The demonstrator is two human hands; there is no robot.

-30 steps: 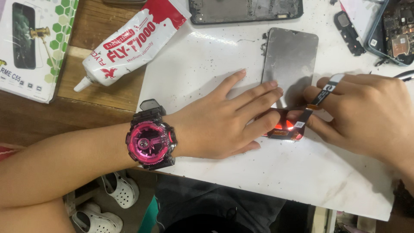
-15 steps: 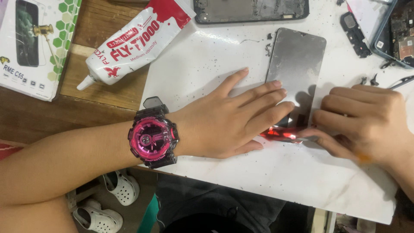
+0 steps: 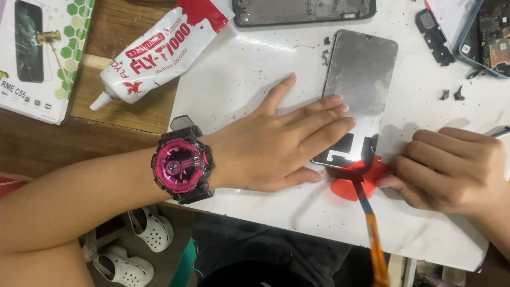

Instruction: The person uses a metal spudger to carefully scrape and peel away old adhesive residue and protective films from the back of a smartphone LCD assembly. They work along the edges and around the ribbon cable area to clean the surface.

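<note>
Two hands on phone screen panel [image 3: 361, 85]: left hand [image 3: 276, 143] flat, grip empty; right hand [image 3: 457, 167] grip hides red pick [image 3: 353, 183].

A white worktop [image 3: 255, 69] lies on a brown wooden table [image 3: 64, 143] above a dim floor [image 3: 175, 226].

A white glue tube [image 3: 159, 50] with a red end lies tilted on a wooden board [image 3: 133, 106] at far left, its nozzle pointing near-left. Left of it sits a white and green box [image 3: 37, 58]. A dark phone frame [image 3: 303, 10] lies along the far edge; an opened phone [image 3: 486, 37] shows at far right. White clogs [image 3: 135, 244] stand on the floor, near left
</note>
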